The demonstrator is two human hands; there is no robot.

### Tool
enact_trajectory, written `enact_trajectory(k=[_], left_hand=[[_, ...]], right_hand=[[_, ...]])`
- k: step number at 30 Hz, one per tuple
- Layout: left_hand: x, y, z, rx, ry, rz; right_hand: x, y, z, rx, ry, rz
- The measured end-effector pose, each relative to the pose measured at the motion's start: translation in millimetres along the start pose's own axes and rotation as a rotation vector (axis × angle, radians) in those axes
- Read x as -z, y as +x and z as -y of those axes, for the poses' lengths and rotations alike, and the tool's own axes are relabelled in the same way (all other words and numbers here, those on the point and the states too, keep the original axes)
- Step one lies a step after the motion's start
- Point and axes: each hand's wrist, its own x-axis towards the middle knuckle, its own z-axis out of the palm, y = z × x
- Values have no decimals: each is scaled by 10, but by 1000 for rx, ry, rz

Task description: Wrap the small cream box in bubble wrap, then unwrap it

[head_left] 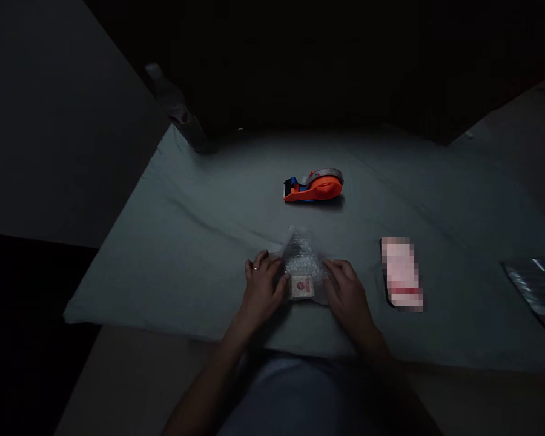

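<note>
A small pale box [302, 286] with a red print lies on a sheet of clear bubble wrap [300, 251], near the front edge of the cloth-covered table. At the left side of the wrap, my left hand [264, 283] wears a ring and pinches the plastic, its thumb beside the box. My right hand [347, 293] has its fingers closed on the wrap's right side. The far part of the wrap rises to a loose peak beyond the box.
An orange tape dispenser [320, 186] lies beyond the wrap. To the right are a phone-like object [402, 275], blurred out, and a shiny plastic packet [538, 284]. A bottle [177, 109] stands at the back left corner of the pale cloth [186, 278].
</note>
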Motion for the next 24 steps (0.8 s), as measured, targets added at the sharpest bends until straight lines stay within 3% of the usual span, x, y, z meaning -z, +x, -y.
enact_trajectory(k=[6,10,13,17,20,24], left_hand=[[-183,-41,246,33,16,-132],[-158,-73,276,61,33,-167],[-24,-74,220,35,13,-104],[117,-163,170,-82,-160,43],[153,-308,172,-137,-271,92],[230,-550,160,-391,-210,151]], right_hand=[[-72,-135,-233,-67,-84,-63],[-82,-161,-269,-47,-165,-76],[8,-138,-247,44,-127,-98],[196,-250,-223,274,-10,-77],[293,-456,-251,403,25,50],[325,-711,-326,464,-37,204]])
